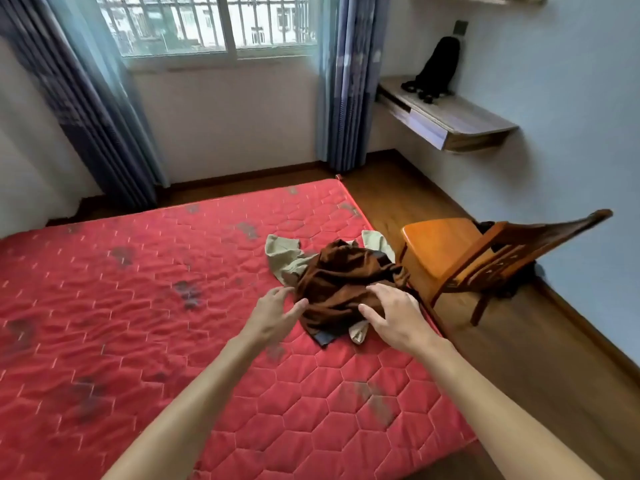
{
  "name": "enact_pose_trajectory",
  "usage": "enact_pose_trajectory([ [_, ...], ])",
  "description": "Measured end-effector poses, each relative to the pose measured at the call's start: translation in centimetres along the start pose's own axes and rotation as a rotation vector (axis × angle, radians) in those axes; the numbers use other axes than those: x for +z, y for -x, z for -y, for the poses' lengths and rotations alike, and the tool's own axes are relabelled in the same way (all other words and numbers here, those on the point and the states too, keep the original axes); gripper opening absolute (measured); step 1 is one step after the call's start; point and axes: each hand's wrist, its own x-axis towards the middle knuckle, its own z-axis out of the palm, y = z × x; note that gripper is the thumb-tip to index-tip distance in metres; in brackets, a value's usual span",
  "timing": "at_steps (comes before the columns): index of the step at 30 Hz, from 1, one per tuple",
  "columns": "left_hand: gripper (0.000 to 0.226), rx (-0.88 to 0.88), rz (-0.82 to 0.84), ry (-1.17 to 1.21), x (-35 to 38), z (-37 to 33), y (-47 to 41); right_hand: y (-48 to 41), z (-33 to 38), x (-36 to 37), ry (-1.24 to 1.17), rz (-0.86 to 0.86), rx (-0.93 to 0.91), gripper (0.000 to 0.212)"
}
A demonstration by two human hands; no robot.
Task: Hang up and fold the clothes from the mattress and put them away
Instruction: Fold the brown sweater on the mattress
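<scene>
A brown garment [343, 275] is heaped on the red mattress [138, 306] near its right edge. It is touched by the left hand [277, 311] and right hand [394, 313], fingers spread, nothing gripped.

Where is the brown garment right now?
In the head view, the brown garment lies over a beige garment near the right edge of the mattress, beside the wooden chair.

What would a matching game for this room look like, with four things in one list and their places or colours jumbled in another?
Things:
1 brown garment
2 chair
3 black bag
4 mattress

Place or colour:
A orange-brown wood, beside the mattress
B on top of the other clothes
C red and quilted
D on the wall shelf

Pairs: 1-B, 2-A, 3-D, 4-C
</scene>
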Motion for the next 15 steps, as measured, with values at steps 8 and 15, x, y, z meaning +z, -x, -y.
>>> enact_pose_trajectory([
  [8, 0.056, -0.031, 0.215, -0.036, 6.4, -0.5, -9.7, -6.3, -7.3, 2.3, 0.023, 0.100, 0.156, 0.053],
  [15, 0.057, -0.172, 0.282, 0.004, 13.8, 0.8, -16.2, -12.0, -14.3, 6.9, 0.011, 0.247, 0.247, 0.050],
])
